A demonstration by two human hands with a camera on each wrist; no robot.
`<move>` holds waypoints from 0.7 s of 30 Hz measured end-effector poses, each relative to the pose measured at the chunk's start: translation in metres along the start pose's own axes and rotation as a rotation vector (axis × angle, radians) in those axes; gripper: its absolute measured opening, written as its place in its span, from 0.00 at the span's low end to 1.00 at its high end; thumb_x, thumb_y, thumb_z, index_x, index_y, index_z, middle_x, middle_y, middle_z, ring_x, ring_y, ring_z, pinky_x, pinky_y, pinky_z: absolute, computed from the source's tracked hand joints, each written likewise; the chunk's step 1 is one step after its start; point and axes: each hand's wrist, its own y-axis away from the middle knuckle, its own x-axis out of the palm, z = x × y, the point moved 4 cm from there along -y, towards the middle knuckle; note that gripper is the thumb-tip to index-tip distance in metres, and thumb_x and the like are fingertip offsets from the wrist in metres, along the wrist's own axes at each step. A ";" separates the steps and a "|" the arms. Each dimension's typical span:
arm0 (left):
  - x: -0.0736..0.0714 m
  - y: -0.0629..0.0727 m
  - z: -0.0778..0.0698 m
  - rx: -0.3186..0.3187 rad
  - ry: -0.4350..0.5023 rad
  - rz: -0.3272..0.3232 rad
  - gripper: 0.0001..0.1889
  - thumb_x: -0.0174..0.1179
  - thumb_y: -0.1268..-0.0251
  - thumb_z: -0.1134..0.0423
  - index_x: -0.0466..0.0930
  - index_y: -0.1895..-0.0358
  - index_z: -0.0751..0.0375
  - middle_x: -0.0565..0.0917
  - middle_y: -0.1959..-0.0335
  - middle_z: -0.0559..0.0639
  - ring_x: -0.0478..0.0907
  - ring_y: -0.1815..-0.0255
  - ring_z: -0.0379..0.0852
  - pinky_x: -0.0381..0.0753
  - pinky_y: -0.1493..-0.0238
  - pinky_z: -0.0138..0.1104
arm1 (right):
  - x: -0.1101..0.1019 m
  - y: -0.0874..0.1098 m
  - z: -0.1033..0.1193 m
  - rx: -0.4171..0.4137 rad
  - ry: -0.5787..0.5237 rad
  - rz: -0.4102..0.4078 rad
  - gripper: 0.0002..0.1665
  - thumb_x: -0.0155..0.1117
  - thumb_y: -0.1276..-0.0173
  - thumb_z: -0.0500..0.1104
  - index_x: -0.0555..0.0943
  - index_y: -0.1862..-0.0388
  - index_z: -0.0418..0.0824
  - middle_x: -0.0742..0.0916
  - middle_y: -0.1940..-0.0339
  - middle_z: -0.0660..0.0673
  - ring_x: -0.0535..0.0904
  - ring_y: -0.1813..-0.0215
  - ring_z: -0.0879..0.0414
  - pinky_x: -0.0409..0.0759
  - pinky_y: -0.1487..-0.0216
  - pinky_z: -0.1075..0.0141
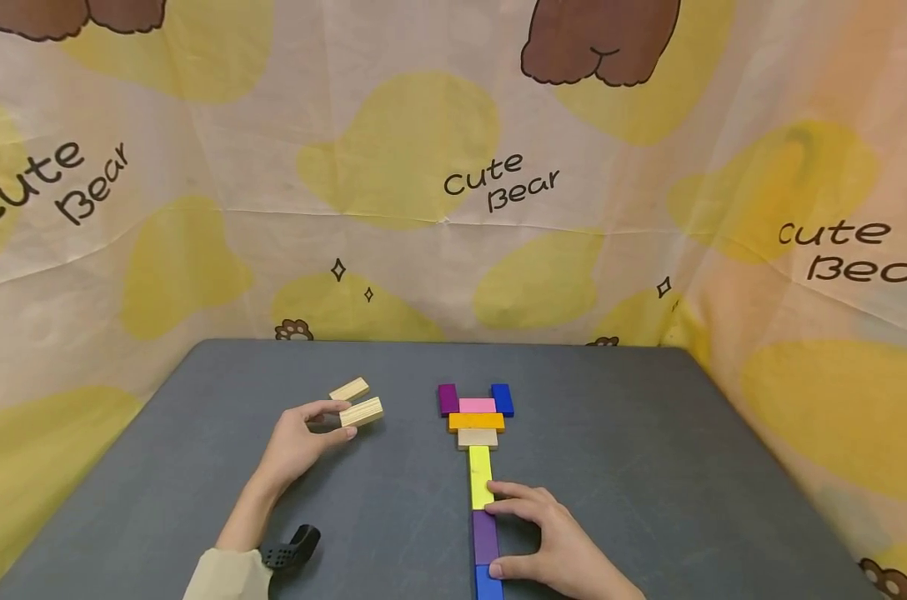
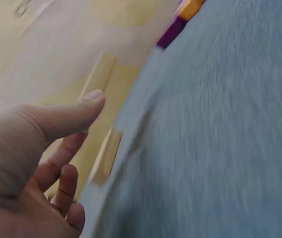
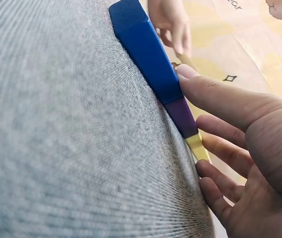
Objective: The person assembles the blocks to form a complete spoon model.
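My left hand (image 1: 296, 447) pinches a plain wooden block (image 1: 363, 412) between thumb and fingers, held above the table in the left wrist view. Just behind it lies another plain wooden block (image 1: 349, 389). My right hand (image 1: 554, 537) rests along the right side of a straight line of blocks, fingers loosely bent. Its thumb touches the blue block (image 3: 153, 59) at the near end, while the fingertips lie at the yellow block (image 1: 479, 467). Between those two sits a purple block (image 1: 485, 537), end to end with both.
Beyond the yellow block come a plain block (image 1: 478, 438), an orange block (image 1: 477, 422) and a pink block (image 1: 477, 405), laid crosswise. A dark purple block (image 1: 448, 400) and another blue block (image 1: 502, 400) flank the pink one. Behind the grey table (image 1: 633, 433) hangs a printed cloth (image 1: 401, 150).
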 end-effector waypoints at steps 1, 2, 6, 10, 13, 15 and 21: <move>0.004 -0.004 -0.006 0.008 0.000 0.000 0.22 0.76 0.48 0.56 0.85 0.47 0.55 0.83 0.48 0.54 0.75 0.45 0.56 0.72 0.49 0.50 | 0.000 0.000 0.000 0.003 0.003 0.000 0.33 0.78 0.49 0.62 0.83 0.43 0.59 0.74 0.33 0.56 0.65 0.35 0.46 0.65 0.41 0.37; 0.009 -0.008 -0.012 0.015 -0.002 0.001 0.22 0.76 0.48 0.57 0.85 0.48 0.54 0.82 0.47 0.53 0.74 0.45 0.57 0.72 0.49 0.50 | -0.001 0.000 0.000 0.006 0.006 0.001 0.33 0.78 0.49 0.63 0.83 0.43 0.58 0.74 0.33 0.56 0.65 0.36 0.46 0.64 0.41 0.37; 0.036 -0.024 -0.038 0.046 0.008 0.022 0.19 0.76 0.48 0.58 0.87 0.51 0.52 0.83 0.47 0.52 0.73 0.45 0.57 0.73 0.51 0.51 | -0.001 0.000 -0.001 0.019 0.006 0.004 0.34 0.78 0.49 0.63 0.83 0.42 0.58 0.74 0.33 0.55 0.65 0.36 0.46 0.64 0.41 0.36; 0.067 -0.039 -0.055 0.077 0.014 0.063 0.18 0.76 0.47 0.60 0.87 0.51 0.51 0.82 0.47 0.50 0.73 0.46 0.55 0.73 0.52 0.49 | 0.000 0.000 -0.003 0.025 -0.005 0.003 0.33 0.78 0.49 0.63 0.83 0.43 0.58 0.74 0.33 0.55 0.65 0.35 0.44 0.64 0.41 0.35; 0.084 -0.051 -0.059 0.079 0.011 0.085 0.18 0.75 0.46 0.61 0.87 0.50 0.51 0.81 0.46 0.49 0.72 0.47 0.53 0.73 0.51 0.47 | 0.001 -0.001 -0.005 0.016 -0.014 0.000 0.33 0.77 0.49 0.63 0.82 0.43 0.60 0.74 0.33 0.56 0.64 0.35 0.45 0.64 0.41 0.35; 0.092 -0.058 -0.060 0.074 0.006 0.082 0.18 0.75 0.46 0.62 0.87 0.50 0.51 0.81 0.46 0.50 0.72 0.48 0.52 0.74 0.53 0.46 | 0.002 -0.001 -0.006 0.002 -0.014 -0.003 0.32 0.77 0.49 0.63 0.82 0.43 0.61 0.74 0.33 0.58 0.65 0.35 0.46 0.64 0.41 0.37; 0.110 -0.074 -0.061 0.060 -0.006 0.065 0.17 0.75 0.46 0.64 0.87 0.51 0.52 0.81 0.49 0.51 0.73 0.53 0.50 0.73 0.54 0.44 | 0.002 -0.003 -0.006 -0.007 -0.010 -0.001 0.32 0.77 0.49 0.64 0.82 0.43 0.62 0.74 0.33 0.59 0.65 0.35 0.46 0.65 0.41 0.37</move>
